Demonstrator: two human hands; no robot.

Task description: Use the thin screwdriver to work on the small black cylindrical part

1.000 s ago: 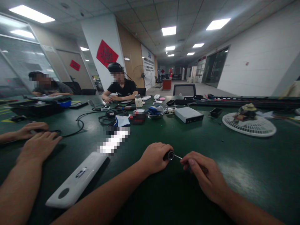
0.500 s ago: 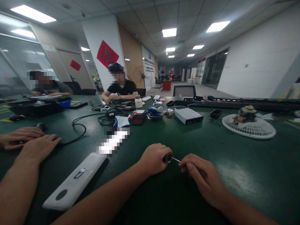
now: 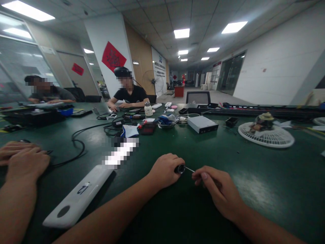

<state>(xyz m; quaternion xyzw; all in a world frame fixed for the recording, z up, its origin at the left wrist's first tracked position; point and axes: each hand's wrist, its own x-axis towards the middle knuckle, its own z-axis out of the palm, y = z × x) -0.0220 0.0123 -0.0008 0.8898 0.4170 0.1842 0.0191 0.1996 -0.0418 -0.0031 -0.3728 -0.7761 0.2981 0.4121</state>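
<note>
My left hand (image 3: 165, 172) is wrapped round a dark cylinder (image 3: 180, 168) whose round, shiny-rimmed end faces me; most of its body is hidden by my fingers. In my right hand (image 3: 219, 189), thumb and fingers pinch a thin metal rod (image 3: 190, 169). Its bare shaft points left to the rim of the cylinder; whether the tip touches or goes inside, I cannot tell. The rod's rear end is hidden in my palm. Both hands are low over the green table (image 3: 162, 210).
A long white device (image 3: 78, 198) lies by my left forearm. Another person's hands (image 3: 25, 161) are at the left, near a black cable (image 3: 82, 145). Farther back are a silver disc drive (image 3: 201, 124), a white fan grille (image 3: 266, 137), a cream bottle (image 3: 148, 109) and two seated people.
The whole view has shifted slightly. The other person's hands at the left have drawn farther left and closer together. My own hands keep nearly the same hold and spacing.
</note>
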